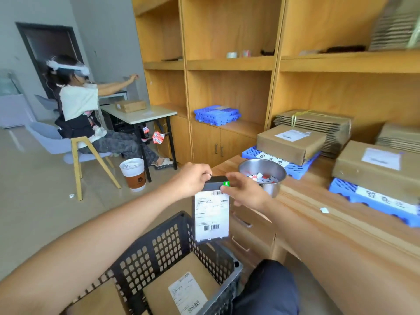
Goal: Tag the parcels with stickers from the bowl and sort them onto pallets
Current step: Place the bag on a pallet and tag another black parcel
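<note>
You hold a dark parcel upright in front of you, its long axis running top to bottom and its white shipping label facing you. It hangs in the air just above the far rim of a black basket, which has more parcels lying in it.

Your left hand has its grip curled round the parcel's top left corner and carries the weight. Your right hand pinches the top right corner, with its fingertips on a small green sticker at that corner. Whether the sticker is fully stuck down cannot be told.

The steel bowl of stickers stands on the wooden worktop just to the right of your right hand, close behind it. Two blue pallets lie further right on the same worktop, each already bearing a brown box. The far pallet is just beyond the bowl. The near pallet is well to the right.

Both pallets lie to the right of the parcel, so your right hand is the nearer one for the move across. The parcel would likely need to tip from upright to flat, label up, as it goes. The bowl sits between the parcel and the far pallet, so a low sweep could knock it.
</note>
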`<action>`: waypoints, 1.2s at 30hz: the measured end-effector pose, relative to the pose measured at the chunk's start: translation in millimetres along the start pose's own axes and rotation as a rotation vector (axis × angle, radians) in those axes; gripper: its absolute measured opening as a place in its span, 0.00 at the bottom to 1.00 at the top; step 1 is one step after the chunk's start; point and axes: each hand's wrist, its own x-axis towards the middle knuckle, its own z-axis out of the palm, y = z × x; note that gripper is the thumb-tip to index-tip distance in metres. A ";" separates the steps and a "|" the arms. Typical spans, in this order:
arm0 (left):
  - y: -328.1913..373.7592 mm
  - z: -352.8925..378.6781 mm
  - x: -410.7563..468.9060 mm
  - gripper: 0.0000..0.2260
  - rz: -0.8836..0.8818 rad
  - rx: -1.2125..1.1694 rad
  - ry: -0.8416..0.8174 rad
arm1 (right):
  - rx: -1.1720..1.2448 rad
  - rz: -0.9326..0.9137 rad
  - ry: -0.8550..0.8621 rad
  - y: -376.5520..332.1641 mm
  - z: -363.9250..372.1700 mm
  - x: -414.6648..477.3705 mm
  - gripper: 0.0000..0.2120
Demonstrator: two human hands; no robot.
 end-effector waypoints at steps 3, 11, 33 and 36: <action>41.5 -5.4 18.5 0.07 0.072 -0.070 0.010 | 0.081 0.007 0.036 -8.9 -42.5 -20.1 0.22; 159.0 38.0 78.4 0.07 0.235 -0.231 -0.077 | 0.043 0.051 0.368 13.3 -151.0 -90.0 0.17; 256.6 241.2 180.0 0.14 0.448 0.073 -0.608 | -0.226 0.676 0.779 163.8 -310.7 -193.3 0.18; 252.5 251.1 180.3 0.15 0.472 0.123 -0.602 | -0.323 0.730 0.716 168.5 -310.5 -190.1 0.18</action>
